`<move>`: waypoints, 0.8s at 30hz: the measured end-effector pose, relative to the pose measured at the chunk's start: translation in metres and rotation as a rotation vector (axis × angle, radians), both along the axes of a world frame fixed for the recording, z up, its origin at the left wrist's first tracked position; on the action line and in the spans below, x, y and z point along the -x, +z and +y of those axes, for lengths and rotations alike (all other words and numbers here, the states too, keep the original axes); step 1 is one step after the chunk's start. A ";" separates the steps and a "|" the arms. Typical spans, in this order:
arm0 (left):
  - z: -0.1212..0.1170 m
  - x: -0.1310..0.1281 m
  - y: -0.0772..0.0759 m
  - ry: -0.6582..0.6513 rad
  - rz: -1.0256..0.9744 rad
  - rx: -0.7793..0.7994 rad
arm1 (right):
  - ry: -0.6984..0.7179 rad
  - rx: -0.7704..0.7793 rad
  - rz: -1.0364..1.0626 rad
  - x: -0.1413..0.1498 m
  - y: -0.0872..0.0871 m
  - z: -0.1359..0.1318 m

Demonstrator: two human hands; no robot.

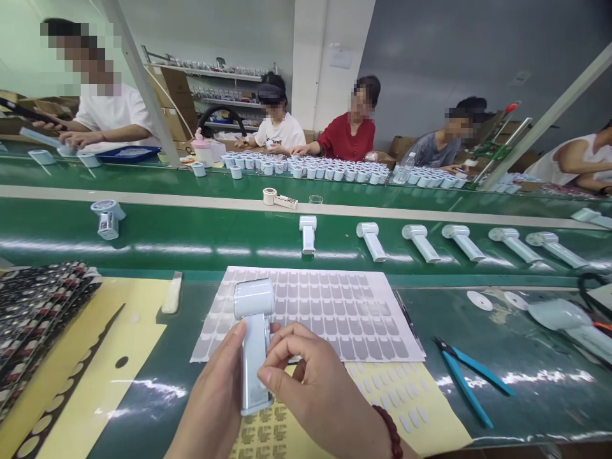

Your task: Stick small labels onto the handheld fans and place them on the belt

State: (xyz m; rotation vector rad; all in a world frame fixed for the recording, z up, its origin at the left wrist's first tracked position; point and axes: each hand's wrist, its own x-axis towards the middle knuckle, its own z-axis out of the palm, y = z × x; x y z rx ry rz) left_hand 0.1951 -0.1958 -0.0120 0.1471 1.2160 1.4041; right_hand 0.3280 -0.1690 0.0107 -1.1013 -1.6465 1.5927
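Observation:
A light-blue handheld fan (254, 347) stands tilted in front of me, its round head at the top and its handle pointing down. My left hand (217, 386) is closed around the left side of the handle. On the right, my right hand (310, 382) has thumb and index finger pinched together against the handle's lower front; anything between those fingertips is hidden. A dark red bead bracelet (388, 430) circles my right wrist. Beneath the hands lie a white sheet of grey stickers (329, 312) and a yellow sheet (437, 414) with small labels and printed text.
Blue-handled nippers (473, 376) lie at right, near another fan (568, 322). Several fans (421, 243) rest along the green belt (215, 245). Black sticker strips (38, 325) are stacked at left beside a pale-handled blade (172, 293). Co-workers sit opposite behind rows of cups (335, 171).

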 end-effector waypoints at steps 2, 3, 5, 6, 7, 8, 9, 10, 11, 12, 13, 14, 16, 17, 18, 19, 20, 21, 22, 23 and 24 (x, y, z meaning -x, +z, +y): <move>0.001 -0.001 0.000 0.025 0.017 -0.021 | -0.001 -0.007 -0.004 0.001 0.000 0.002; 0.001 -0.001 0.001 0.037 0.021 -0.019 | 0.001 -0.010 -0.009 0.001 -0.001 0.003; 0.001 -0.001 0.002 0.052 0.020 0.000 | 0.000 -0.026 -0.030 0.002 -0.002 0.004; 0.001 -0.001 0.003 0.054 0.013 0.008 | -0.004 -0.046 -0.046 0.003 -0.003 0.004; 0.001 0.000 0.004 0.047 -0.002 0.014 | -0.009 -0.081 -0.063 0.003 -0.005 0.004; 0.001 0.000 0.005 0.034 -0.021 0.010 | -0.013 -0.131 -0.081 0.003 -0.006 0.004; 0.001 0.001 0.006 0.018 -0.043 -0.001 | -0.016 -0.190 -0.096 0.003 -0.007 0.004; 0.001 0.001 0.008 -0.002 -0.064 -0.018 | -0.017 -0.251 -0.105 0.003 -0.008 0.004; 0.000 0.001 0.010 -0.023 -0.079 -0.043 | -0.015 -0.304 -0.105 0.003 -0.009 0.005; -0.001 0.000 0.012 -0.047 -0.085 -0.076 | -0.015 -0.332 -0.094 0.002 -0.010 0.006; -0.002 -0.001 0.014 -0.073 -0.083 -0.108 | -0.018 -0.326 -0.071 0.002 -0.010 0.007; -0.003 -0.002 0.016 -0.100 -0.075 -0.133 | -0.029 -0.289 -0.033 0.001 -0.010 0.008; -0.004 -0.005 0.019 -0.156 -0.062 -0.148 | -0.065 -0.170 0.084 0.001 -0.009 0.011; -0.003 -0.005 0.020 -0.178 -0.052 -0.142 | -0.096 -0.112 0.161 0.000 -0.008 0.012; -0.002 -0.004 0.020 -0.198 -0.036 -0.130 | -0.134 -0.069 0.243 -0.001 -0.007 0.014; 0.002 -0.001 0.020 -0.213 -0.007 -0.119 | -0.176 -0.047 0.320 -0.002 -0.006 0.016; 0.008 0.003 0.019 -0.222 0.037 -0.107 | -0.216 -0.048 0.380 -0.005 -0.006 0.018; 0.016 0.009 0.017 -0.229 0.090 -0.094 | -0.251 -0.075 0.403 -0.009 -0.007 0.021; 0.027 0.016 0.016 -0.237 0.148 -0.080 | -0.281 -0.140 0.379 -0.015 -0.009 0.025; 0.040 0.024 0.014 -0.236 0.208 -0.056 | -0.309 -0.244 0.290 -0.023 -0.013 0.029; 0.056 0.032 0.012 -0.239 0.258 -0.030 | -0.342 -0.380 0.118 -0.033 -0.018 0.034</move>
